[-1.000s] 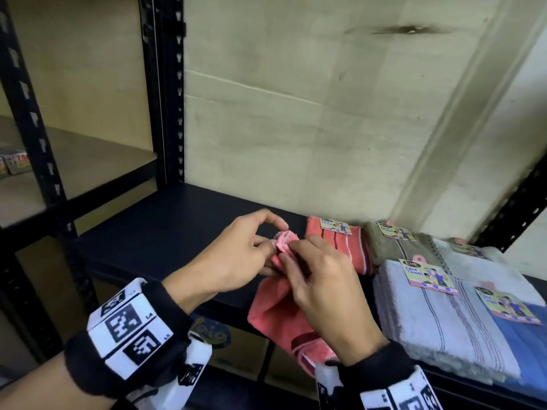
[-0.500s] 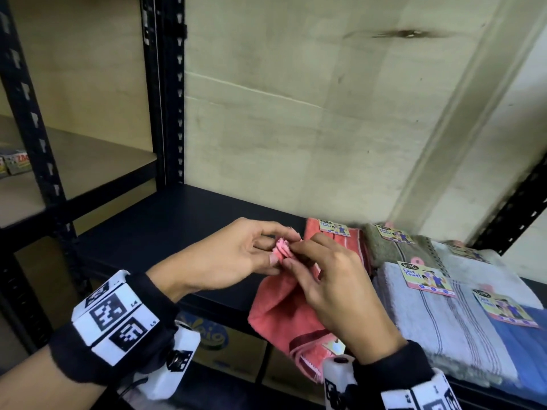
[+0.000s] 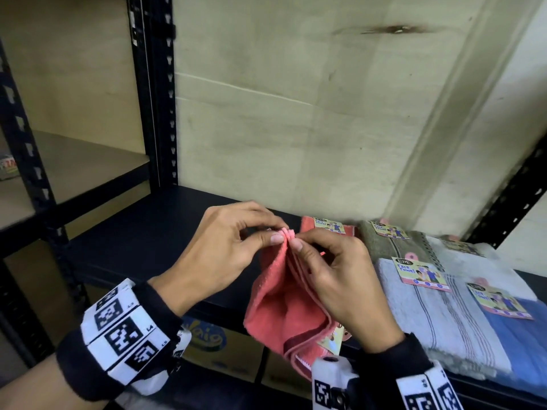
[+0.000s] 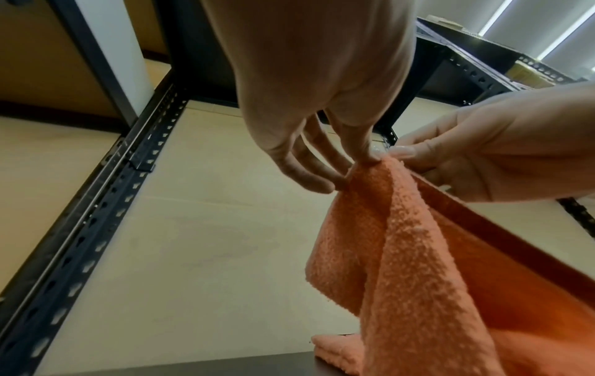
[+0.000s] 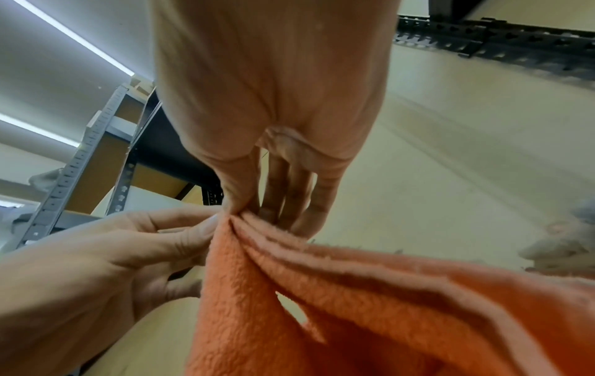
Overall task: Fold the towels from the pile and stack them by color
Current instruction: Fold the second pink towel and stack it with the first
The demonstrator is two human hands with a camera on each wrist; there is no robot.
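Pink terry is bunching between both hands: the left hand (image 3: 225,247) and right hand (image 3: 337,279) are each pinching the same top corner of the pink towel (image 3: 284,309), thumbs and forefingers almost touching, while the rest is hanging over the front edge of the shelf (image 3: 142,232). Layers are being matched at the corner, so a fold seems under way. Next, the edges likely need squaring before laying it on the folded pink towel (image 3: 313,229) behind, beside the grey towel (image 3: 438,318).

Coral-pink terry towel (image 3: 284,306) hanging doubled from pinched top corners, folded towels (image 3: 438,309) beside it on shelf
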